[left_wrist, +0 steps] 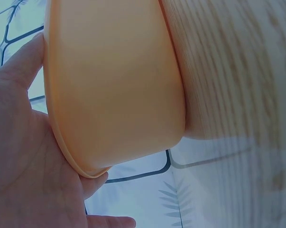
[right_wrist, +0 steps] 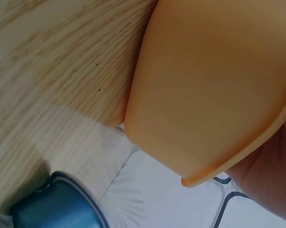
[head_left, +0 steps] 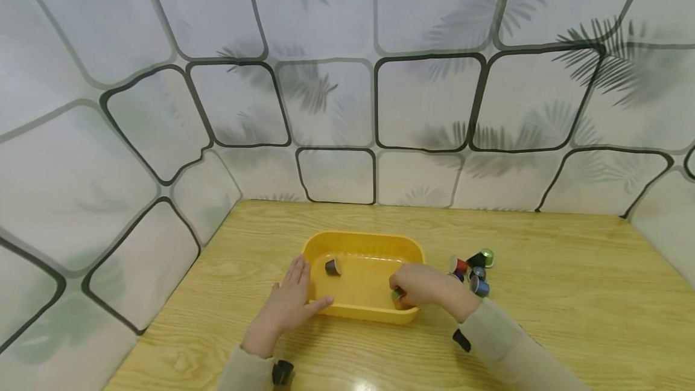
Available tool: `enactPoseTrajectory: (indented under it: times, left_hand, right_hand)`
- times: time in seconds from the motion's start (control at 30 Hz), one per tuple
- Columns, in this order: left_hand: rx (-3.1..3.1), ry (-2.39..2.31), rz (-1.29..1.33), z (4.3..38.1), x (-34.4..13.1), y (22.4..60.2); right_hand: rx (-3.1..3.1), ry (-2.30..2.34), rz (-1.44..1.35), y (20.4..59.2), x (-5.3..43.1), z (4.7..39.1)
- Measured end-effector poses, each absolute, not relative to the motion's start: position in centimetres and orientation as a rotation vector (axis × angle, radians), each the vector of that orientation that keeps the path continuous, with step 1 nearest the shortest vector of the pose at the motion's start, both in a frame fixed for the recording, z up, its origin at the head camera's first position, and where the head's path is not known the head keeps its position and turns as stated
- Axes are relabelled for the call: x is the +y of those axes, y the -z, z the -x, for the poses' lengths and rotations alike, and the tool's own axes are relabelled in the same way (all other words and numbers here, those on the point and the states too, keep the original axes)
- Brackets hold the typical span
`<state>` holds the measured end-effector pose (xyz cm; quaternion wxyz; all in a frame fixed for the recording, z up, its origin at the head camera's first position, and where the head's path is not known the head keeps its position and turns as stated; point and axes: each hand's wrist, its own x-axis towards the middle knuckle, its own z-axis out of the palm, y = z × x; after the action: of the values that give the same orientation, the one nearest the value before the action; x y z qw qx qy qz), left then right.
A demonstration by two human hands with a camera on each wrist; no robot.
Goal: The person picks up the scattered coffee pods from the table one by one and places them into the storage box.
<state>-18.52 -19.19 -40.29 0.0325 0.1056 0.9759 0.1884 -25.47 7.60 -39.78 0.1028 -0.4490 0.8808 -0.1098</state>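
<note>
A yellow plastic tray [head_left: 353,312] stands on the table. Inside it, toward the left, a dark coffee capsule [head_left: 332,267] lies on its side. My left hand [head_left: 288,303] rests against the tray's left rim with extended fingers, the thumb over the front corner; the left wrist view shows that hand [left_wrist: 29,152] along the rim. Reaching over the right side, my right hand [head_left: 426,285] pinches a greenish-gold coffee capsule [head_left: 397,295] low in the tray's front right corner. Its fingertips are partly hidden, and the tray wall [right_wrist: 204,95] blocks them in the right wrist view.
Right of the tray lies a small cluster of coffee capsules: a red one [head_left: 458,265], a green one [head_left: 488,257], a black one [head_left: 476,260] and several blue ones, among them a bright blue capsule [head_left: 480,286]. A patterned wall covering [head_left: 336,180] rises behind the wooden table [head_left: 260,222].
</note>
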Motion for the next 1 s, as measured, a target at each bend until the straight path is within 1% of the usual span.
enactPoseTrajectory:
  times: [0.4, 0.8, 1.0]
  left_hand:
    - [2.998, -0.581, -0.324, 18.5, -19.1, 40.2]
    - [2.999, -0.583, -0.325, 18.7, -19.2, 40.5]
    - [2.989, -0.590, -0.318, 18.8, -19.2, 40.7]
  right_hand:
    - [2.606, 0.322, 1.188, 39.2, 7.6, 25.3]
    - [2.634, 0.327, 1.159, 38.0, 7.7, 24.8]
    - [2.683, 0.366, 1.196, 37.6, 8.1, 24.7]
